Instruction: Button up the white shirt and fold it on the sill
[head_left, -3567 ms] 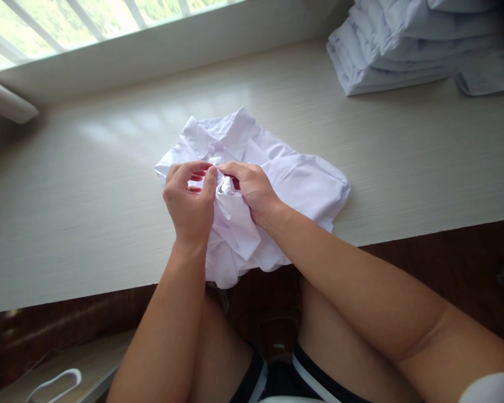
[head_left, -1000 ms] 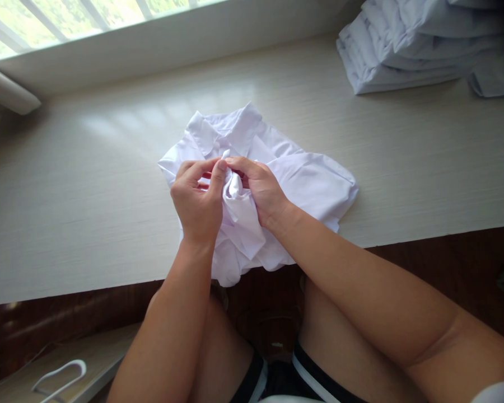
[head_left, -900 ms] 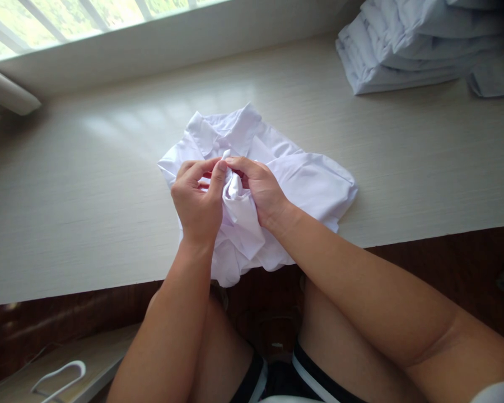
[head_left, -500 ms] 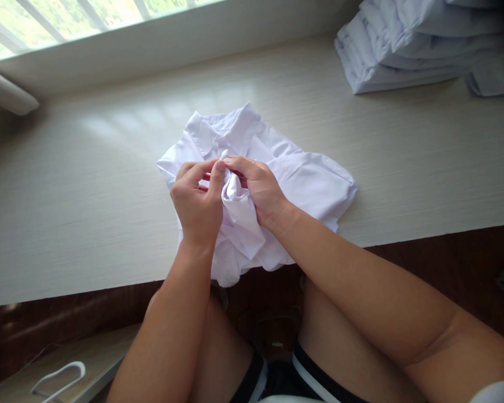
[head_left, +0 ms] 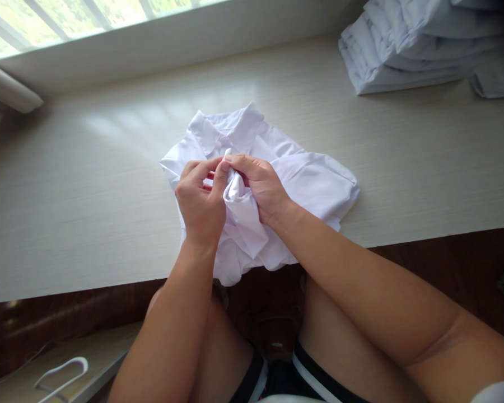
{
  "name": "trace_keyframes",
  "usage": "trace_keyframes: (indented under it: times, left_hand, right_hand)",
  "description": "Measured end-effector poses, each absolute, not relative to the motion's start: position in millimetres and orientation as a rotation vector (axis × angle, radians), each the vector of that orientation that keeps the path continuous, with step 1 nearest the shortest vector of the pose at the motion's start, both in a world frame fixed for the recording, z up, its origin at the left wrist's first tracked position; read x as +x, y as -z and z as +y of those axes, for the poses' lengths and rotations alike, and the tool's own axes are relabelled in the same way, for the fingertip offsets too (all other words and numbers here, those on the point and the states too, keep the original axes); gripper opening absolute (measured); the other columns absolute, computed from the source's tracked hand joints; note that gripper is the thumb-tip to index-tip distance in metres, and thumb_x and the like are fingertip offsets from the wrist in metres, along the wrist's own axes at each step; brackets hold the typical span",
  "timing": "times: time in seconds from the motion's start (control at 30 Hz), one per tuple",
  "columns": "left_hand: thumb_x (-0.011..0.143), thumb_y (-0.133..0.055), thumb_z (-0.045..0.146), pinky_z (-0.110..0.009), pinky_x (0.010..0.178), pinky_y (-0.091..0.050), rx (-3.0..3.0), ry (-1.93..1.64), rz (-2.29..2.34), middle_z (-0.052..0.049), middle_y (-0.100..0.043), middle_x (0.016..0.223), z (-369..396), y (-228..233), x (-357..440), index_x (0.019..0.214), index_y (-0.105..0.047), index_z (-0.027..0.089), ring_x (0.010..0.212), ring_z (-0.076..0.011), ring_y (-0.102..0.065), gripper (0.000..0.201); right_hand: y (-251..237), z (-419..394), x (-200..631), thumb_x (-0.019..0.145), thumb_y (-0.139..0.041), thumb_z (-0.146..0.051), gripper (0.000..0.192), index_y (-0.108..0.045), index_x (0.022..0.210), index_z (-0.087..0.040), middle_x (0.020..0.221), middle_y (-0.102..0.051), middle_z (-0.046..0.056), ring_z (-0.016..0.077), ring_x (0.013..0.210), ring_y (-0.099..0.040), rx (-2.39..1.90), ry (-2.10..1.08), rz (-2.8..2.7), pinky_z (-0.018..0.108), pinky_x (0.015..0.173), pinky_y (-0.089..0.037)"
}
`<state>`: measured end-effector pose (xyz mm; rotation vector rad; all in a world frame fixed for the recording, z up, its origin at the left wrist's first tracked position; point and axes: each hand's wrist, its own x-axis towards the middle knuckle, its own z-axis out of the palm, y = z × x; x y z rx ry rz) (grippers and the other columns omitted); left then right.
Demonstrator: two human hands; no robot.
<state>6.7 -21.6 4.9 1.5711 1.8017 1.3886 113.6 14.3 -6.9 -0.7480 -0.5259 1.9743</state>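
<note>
A crumpled white shirt (head_left: 315, 182) lies on the pale table (head_left: 88, 184) near its front edge, collar toward the window, part of it hanging over the edge. My left hand (head_left: 199, 204) and my right hand (head_left: 262, 187) meet over the shirt's front, below the collar. Both pinch a small fold of the white cloth between thumb and fingers, fingertips almost touching. What lies between the fingertips is too small to tell.
A stack of folded white shirts (head_left: 420, 45) sits at the table's back right. A window sill (head_left: 172, 39) runs along the far side. A white hanger (head_left: 61, 372) lies on a low surface at the lower left, beside my knees.
My hands stay on the same spot of the shirt; the fingers shift only slightly on the fold. The shirt has not moved.
</note>
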Motion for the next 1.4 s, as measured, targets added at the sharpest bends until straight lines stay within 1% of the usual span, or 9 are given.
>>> trace_keyframes:
  times: [0.1, 0.23, 0.33, 0.43, 0.67, 0.87, 1.03, 1.2, 1.4]
  left_hand:
    - [0.096, -0.065, 0.052, -0.024, 0.067, -0.055, 1.564, -1.401, 1.797, -0.004, -0.073, 0.102, -21.8, -5.0, 7.7, 0.102, -0.078, 0.026, 0.088, -0.0137, -0.068, 0.030]
    - [0.095, -0.068, 0.050, -0.026, 0.069, -0.055, 1.533, -1.454, 1.794, -0.003, -0.073, 0.105, -21.2, -3.5, 8.9, 0.105, -0.072, 0.026, 0.091, -0.0145, -0.069, 0.027]
    - [0.093, -0.070, 0.050, -0.027, 0.069, -0.055, 1.531, -1.472, 1.803, -0.002, -0.072, 0.101, -20.5, -2.4, 9.0, 0.099, -0.067, 0.026, 0.091, -0.0149, -0.068, 0.025]
    - [0.094, -0.067, 0.054, -0.027, 0.068, -0.055, 1.550, -1.438, 1.824, -0.001, -0.072, 0.097, -19.9, -1.5, 8.5, 0.094, -0.065, 0.026, 0.088, -0.0146, -0.067, 0.028]
    - [0.096, -0.064, 0.051, -0.024, 0.066, -0.053, 1.568, -1.418, 1.840, -0.001, -0.071, 0.092, -19.7, -1.7, 8.8, 0.093, -0.067, 0.024, 0.085, -0.0135, -0.066, 0.027]
    - [0.095, -0.068, 0.043, -0.023, 0.065, -0.052, 1.515, -1.423, 1.858, -0.002, -0.072, 0.099, -20.8, -5.1, 11.2, 0.093, -0.069, 0.023, 0.085, -0.0126, -0.066, 0.021]
    - [0.095, -0.067, 0.040, -0.022, 0.065, -0.052, 1.511, -1.421, 1.866, -0.002, -0.073, 0.100, -21.7, -5.7, 11.3, 0.093, -0.069, 0.022, 0.085, -0.0124, -0.066, 0.018]
    - [0.096, -0.064, 0.042, -0.023, 0.065, -0.052, 1.533, -1.405, 1.871, -0.003, -0.072, 0.099, -21.9, -3.8, 11.6, 0.093, -0.068, 0.022, 0.086, -0.0132, -0.067, 0.021]
    - [0.097, -0.062, 0.046, -0.024, 0.067, -0.054, 1.520, -1.409, 1.864, -0.004, -0.071, 0.099, -20.6, -1.7, 12.0, 0.094, -0.066, 0.022, 0.089, -0.0147, -0.067, 0.024]
  right_hand:
    - [5.8, 14.3, 113.7, 0.066, -0.093, -0.046, 0.041, -0.067, 0.085, -0.021, 0.075, -0.066, -0.004, 0.0130, 0.075, -0.064, -0.732, -1.981, -0.523, 0.028, 0.073, -0.053]
    - [3.2, 13.9, 114.7, 0.068, -0.092, -0.042, 0.037, -0.066, 0.081, -0.020, 0.072, -0.063, -0.005, 0.0111, 0.071, -0.061, -0.721, -1.973, -0.511, 0.027, 0.071, -0.052]
    - [1.9, 13.8, 115.3, 0.069, -0.092, -0.041, 0.036, -0.064, 0.079, -0.020, 0.071, -0.062, -0.006, 0.0095, 0.068, -0.059, -0.738, -1.961, -0.510, 0.025, 0.068, -0.050]
    - [1.6, 13.8, 115.6, 0.067, -0.093, -0.042, 0.038, -0.064, 0.079, -0.020, 0.070, -0.061, -0.006, 0.0095, 0.067, -0.058, -0.761, -1.960, -0.510, 0.025, 0.067, -0.050]
    - [1.5, 14.1, 116.4, 0.066, -0.093, -0.043, 0.039, -0.066, 0.081, -0.020, 0.069, -0.061, -0.006, 0.0090, 0.066, -0.057, -0.776, -1.947, -0.517, 0.023, 0.064, -0.049]
    - [0.6, 13.2, 116.6, 0.068, -0.092, -0.041, 0.036, -0.065, 0.079, -0.019, 0.071, -0.061, -0.004, 0.0109, 0.070, -0.059, -0.799, -1.934, -0.513, 0.026, 0.070, -0.053]
    - [1.1, 12.6, 115.8, 0.067, -0.092, -0.044, 0.039, -0.065, 0.080, -0.019, 0.070, -0.062, -0.004, 0.0116, 0.071, -0.059, -0.800, -1.950, -0.525, 0.026, 0.071, -0.053]
    - [0.6, 12.0, 114.7, 0.067, -0.092, -0.044, 0.039, -0.063, 0.078, -0.020, 0.068, -0.060, -0.005, 0.0118, 0.070, -0.059, -0.809, -1.976, -0.505, 0.028, 0.072, -0.052]
    - [0.1, 11.5, 114.6, 0.066, -0.093, -0.044, 0.041, -0.062, 0.076, -0.020, 0.068, -0.058, -0.006, 0.0098, 0.063, -0.054, -0.756, -1.987, -0.506, 0.028, 0.067, -0.049]
